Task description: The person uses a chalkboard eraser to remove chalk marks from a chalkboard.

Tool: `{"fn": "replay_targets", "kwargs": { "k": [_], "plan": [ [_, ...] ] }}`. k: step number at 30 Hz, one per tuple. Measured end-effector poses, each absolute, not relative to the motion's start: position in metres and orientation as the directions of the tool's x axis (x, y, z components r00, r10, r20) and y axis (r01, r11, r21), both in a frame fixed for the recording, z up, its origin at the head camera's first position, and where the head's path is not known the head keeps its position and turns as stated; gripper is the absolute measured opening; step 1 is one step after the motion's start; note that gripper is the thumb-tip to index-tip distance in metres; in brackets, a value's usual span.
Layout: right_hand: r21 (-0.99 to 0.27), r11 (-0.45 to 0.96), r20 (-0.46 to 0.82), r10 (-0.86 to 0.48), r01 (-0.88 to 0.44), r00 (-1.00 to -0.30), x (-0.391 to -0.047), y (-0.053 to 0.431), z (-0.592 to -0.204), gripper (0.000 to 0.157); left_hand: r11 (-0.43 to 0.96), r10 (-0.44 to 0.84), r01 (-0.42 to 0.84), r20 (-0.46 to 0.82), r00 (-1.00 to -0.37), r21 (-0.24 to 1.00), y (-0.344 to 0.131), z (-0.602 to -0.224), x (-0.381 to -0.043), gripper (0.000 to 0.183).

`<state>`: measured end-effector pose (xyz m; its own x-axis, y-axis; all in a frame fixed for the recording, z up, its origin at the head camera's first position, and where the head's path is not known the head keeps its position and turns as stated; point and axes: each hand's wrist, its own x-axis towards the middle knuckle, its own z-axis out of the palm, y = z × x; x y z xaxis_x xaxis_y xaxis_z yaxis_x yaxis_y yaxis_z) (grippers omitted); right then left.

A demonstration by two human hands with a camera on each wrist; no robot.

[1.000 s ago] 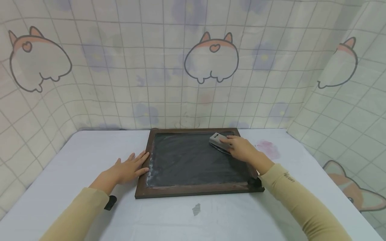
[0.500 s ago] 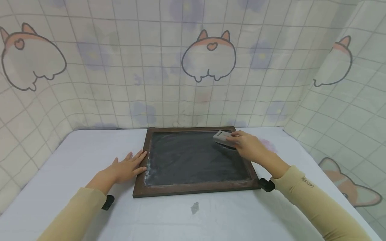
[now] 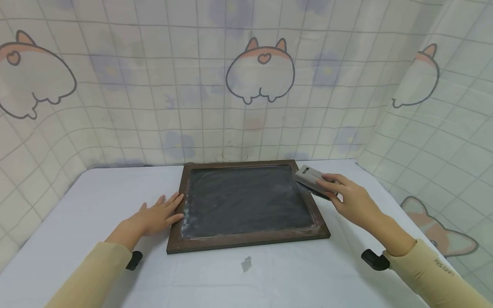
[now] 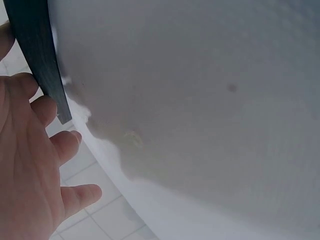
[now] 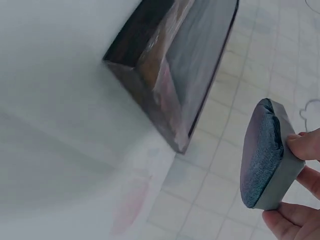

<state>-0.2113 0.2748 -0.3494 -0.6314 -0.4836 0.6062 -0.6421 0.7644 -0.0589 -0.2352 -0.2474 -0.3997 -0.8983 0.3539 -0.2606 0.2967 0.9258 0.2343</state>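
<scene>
A blackboard (image 3: pixel 246 201) in a brown wooden frame lies on the table, its dark surface faintly smeared with chalk. My left hand (image 3: pixel 155 219) rests at the board's left edge, fingers spread and touching the frame (image 4: pixel 42 60). Beyond the board's right edge, my right hand (image 3: pixel 354 201) pinches a grey chalkboard eraser (image 3: pixel 313 182) between thumb and fingers. The right wrist view shows the eraser's blue fabric pad (image 5: pixel 260 155), raised apart from the board. Its grey back faces up in the head view.
A white cloth covers the table (image 3: pixel 208 282), with a small grey-green patch (image 3: pixel 246 264) in front of the board. Behind stands a checked curtain (image 3: pixel 215 107) with cartoon animals. The right wrist view shows a pink stain (image 5: pixel 131 206) on the cloth.
My right hand has carried the eraser rightward, from over the board's upper right to beyond its right edge. The left hand stays at the left frame. The head view has shifted slightly.
</scene>
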Motion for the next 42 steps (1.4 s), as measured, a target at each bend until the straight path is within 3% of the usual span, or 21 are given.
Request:
{"fn": "replay_targets", "kwargs": {
  "k": [4, 17, 26, 35, 42],
  "plan": [
    [-0.065, 0.789, 0.635, -0.440, -0.612, -0.635, -0.206, 0.290, -0.352, 0.044, 0.925, 0.355, 0.297, -0.255, -0.900, 0.238, -0.248, -0.399, -0.235, 0.082],
    [-0.141, 0.871, 0.580, -0.313, -0.471, -0.752, -0.225, 0.331, -0.370, 0.037, 0.923, 0.356, 0.295, -0.256, -0.899, 0.246, -0.250, -0.398, -0.232, 0.081],
    [-0.232, 0.920, 0.403, -0.204, -0.316, -0.892, -0.255, 0.337, -0.378, 0.028, 0.920, 0.360, 0.297, -0.255, -0.897, 0.254, -0.250, -0.398, -0.230, 0.080],
    [-0.241, 0.942, 0.350, -0.141, -0.235, -0.926, -0.271, 0.335, -0.384, 0.029, 0.920, 0.362, 0.300, -0.253, -0.897, 0.251, -0.249, -0.396, -0.229, 0.079],
    [-0.224, 0.959, 0.227, -0.119, -0.171, -0.967, -0.269, 0.336, -0.385, 0.035, 0.917, 0.365, 0.302, -0.246, -0.898, 0.259, -0.247, -0.394, -0.229, 0.079]
  ]
}}
